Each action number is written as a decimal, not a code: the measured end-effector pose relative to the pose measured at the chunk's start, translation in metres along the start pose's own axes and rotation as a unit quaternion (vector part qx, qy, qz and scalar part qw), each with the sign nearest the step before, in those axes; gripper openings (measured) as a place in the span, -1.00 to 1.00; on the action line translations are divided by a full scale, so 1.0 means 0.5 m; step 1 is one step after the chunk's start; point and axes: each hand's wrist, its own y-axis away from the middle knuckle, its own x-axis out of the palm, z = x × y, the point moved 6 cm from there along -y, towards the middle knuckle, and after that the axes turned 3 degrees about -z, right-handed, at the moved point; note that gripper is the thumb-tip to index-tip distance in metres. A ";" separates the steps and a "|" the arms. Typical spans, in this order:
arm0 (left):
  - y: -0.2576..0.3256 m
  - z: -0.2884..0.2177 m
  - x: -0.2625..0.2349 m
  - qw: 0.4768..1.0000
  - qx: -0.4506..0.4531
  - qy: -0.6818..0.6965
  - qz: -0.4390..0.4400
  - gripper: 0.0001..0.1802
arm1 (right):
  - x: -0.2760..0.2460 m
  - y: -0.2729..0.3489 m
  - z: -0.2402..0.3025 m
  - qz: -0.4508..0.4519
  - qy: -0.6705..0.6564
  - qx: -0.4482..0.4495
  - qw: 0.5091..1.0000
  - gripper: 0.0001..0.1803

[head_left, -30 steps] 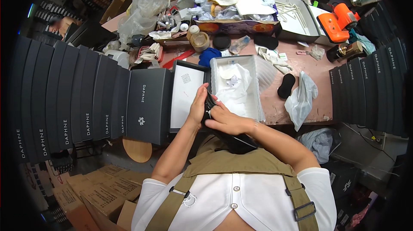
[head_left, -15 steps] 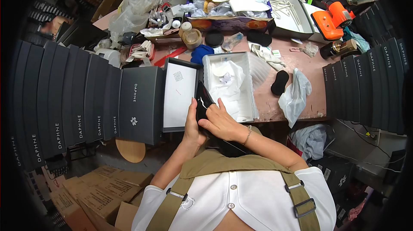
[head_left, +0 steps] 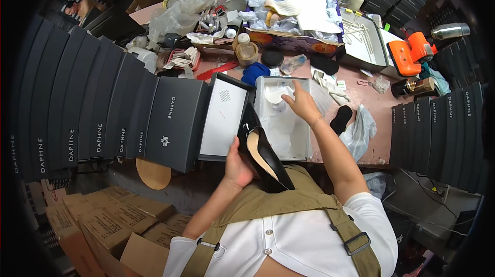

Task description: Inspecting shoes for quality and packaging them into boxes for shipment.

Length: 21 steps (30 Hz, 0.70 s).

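Along the left edge a row of dark shoe boxes (head_left: 77,117) stands on end, side by side, curving with the lens. Below them lie stacked brown cartons (head_left: 98,220), and a round wooden disc (head_left: 153,173) shows just under the nearest dark box.

To the right of that row an open shoe box lid (head_left: 224,117) rests on the tabletop (head_left: 381,107), its pale inner face turned up. The left hand (head_left: 238,166) comes up from below and is closed around the rear part of a black high-heeled shoe (head_left: 263,153), whose tan lining faces upward and whose toe points toward the lid; the shoe is held above the near edge of the tabletop, between the lid and the person's chest.

Just beside the lid sits the open shoe box (head_left: 286,122), lined with white tissue paper (head_left: 281,96). The right hand (head_left: 301,102) reaches into it with the fingers loosely spread, fingertips on or just above the paper; it grips nothing that can be seen.

Further right a black insole (head_left: 341,118) lies beside a crumpled clear plastic bag (head_left: 363,132). Near the far right of the tabletop sits an orange tool (head_left: 410,52), and more dark boxes (head_left: 438,132) stand on end at the right.
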 end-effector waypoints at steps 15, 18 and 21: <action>-0.017 0.008 -0.009 0.999 0.017 -0.022 -0.018 -0.33 | -0.002 0.212 0.295 0.188 -0.076 -0.290 0.935 -0.89; -0.022 0.021 -0.025 0.998 0.009 -0.016 -0.052 -0.48 | 0.020 0.152 0.262 0.207 -0.165 -0.192 0.945 -0.84; -0.023 0.006 -0.062 0.991 0.011 -0.103 -0.090 -0.62 | 0.015 0.045 0.135 0.133 -0.058 -0.149 0.978 -0.74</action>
